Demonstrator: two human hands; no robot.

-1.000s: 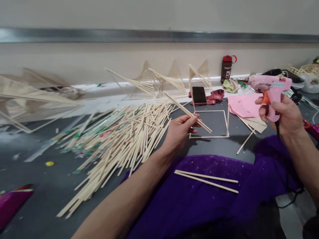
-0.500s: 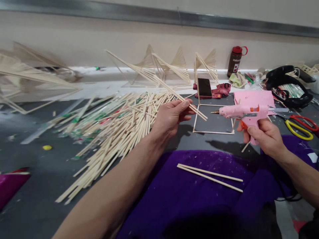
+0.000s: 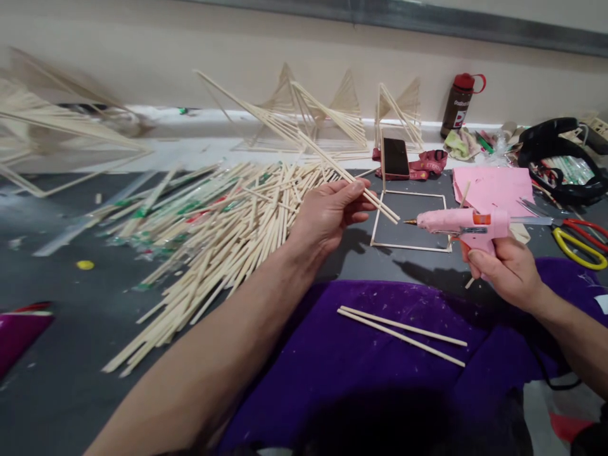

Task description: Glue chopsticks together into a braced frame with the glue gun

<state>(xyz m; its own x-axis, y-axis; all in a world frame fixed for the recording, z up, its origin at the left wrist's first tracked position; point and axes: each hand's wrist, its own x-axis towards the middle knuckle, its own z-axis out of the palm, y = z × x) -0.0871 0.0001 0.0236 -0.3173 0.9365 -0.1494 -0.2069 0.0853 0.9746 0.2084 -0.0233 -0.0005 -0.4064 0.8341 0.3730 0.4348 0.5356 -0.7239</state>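
Note:
My left hand (image 3: 332, 212) pinches a pair of thin wooden sticks (image 3: 375, 199) that slant down to the right, their tips over a square stick frame (image 3: 411, 244) lying on the dark table. My right hand (image 3: 506, 272) grips a pink hot glue gun (image 3: 463, 223) held level, its brass nozzle pointing left and almost meeting the stick tips. Two loose sticks (image 3: 403, 332) rest on the purple cloth (image 3: 380, 367) over my lap.
A big heap of sticks (image 3: 213, 221) covers the table left of my hand. Finished stick pyramids (image 3: 332, 114) line the wall. A phone (image 3: 396, 157), a brown bottle (image 3: 460, 104), pink paper (image 3: 494, 187), yellow-handled scissors (image 3: 577, 240) and black headphones (image 3: 560, 158) lie at the right.
My right hand brought the glue gun down from upper right and turned it level, nozzle toward the stick tips. My left hand kept the sticks nearly in place. The view tilted down.

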